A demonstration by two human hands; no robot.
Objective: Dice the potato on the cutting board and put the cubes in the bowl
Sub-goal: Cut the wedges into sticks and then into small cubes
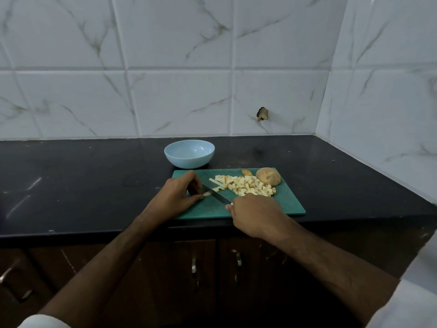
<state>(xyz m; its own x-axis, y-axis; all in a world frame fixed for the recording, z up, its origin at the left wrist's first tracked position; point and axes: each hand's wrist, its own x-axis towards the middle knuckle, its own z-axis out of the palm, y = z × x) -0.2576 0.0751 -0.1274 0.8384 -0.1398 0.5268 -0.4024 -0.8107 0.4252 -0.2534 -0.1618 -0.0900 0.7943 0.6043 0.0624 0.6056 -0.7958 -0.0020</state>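
Knife (216,194) blade diagonal, tip far-left, in right hand (254,215).

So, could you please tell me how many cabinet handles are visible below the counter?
4: two at the far left and two near the middle. The arms may hide others.

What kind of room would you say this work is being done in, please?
Most likely a home kitchen: a black countertop against a marble-patterned tiled wall, cabinet doors below, and a green cutting board with diced potato.
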